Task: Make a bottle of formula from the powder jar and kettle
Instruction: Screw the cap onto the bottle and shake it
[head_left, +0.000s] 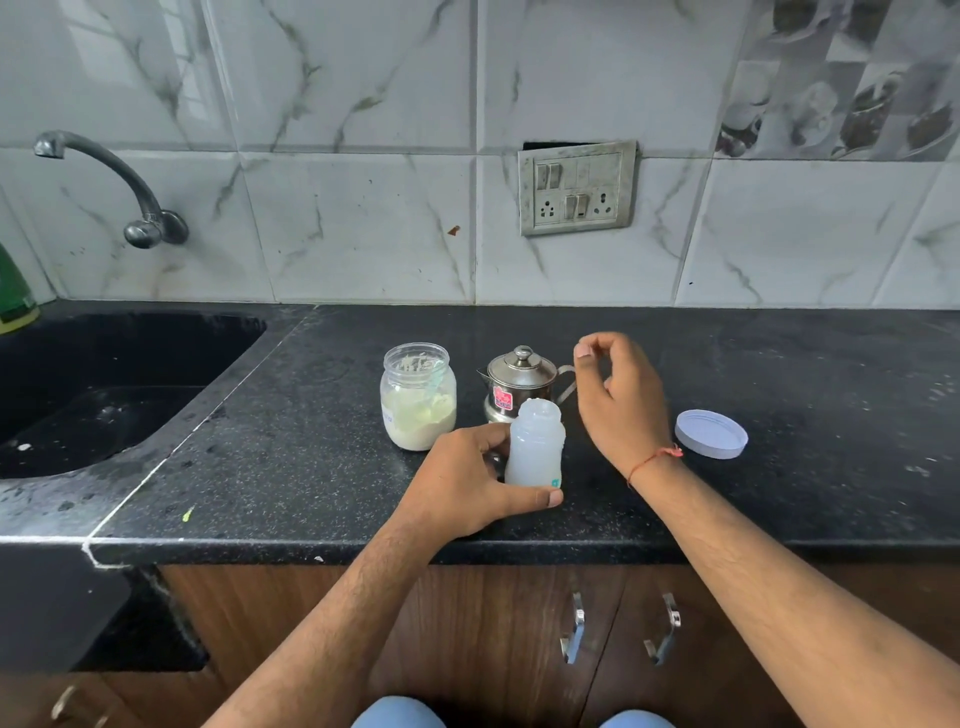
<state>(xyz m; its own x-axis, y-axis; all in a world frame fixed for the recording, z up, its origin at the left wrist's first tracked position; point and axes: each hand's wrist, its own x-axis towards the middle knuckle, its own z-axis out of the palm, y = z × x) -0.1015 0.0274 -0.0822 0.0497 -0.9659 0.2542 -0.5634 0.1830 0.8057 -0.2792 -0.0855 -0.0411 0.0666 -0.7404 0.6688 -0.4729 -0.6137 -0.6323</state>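
Note:
A small translucent baby bottle (535, 449) stands upright and uncapped near the front of the black counter. My left hand (470, 480) grips it around the base. Behind it to the left stands an open glass powder jar (418, 396), partly filled with pale powder, with a scoop inside. A small steel kettle (517, 382) with its lid on sits directly behind the bottle. My right hand (615, 397) hovers beside the kettle's handle, fingers curled and apart, holding nothing.
The jar's white lid (710, 433) lies on the counter to the right. A black sink (104, 384) with a wall tap (111, 187) is on the left. A switch panel (576, 188) is on the tiled wall. Cabinet handles (574, 629) are below.

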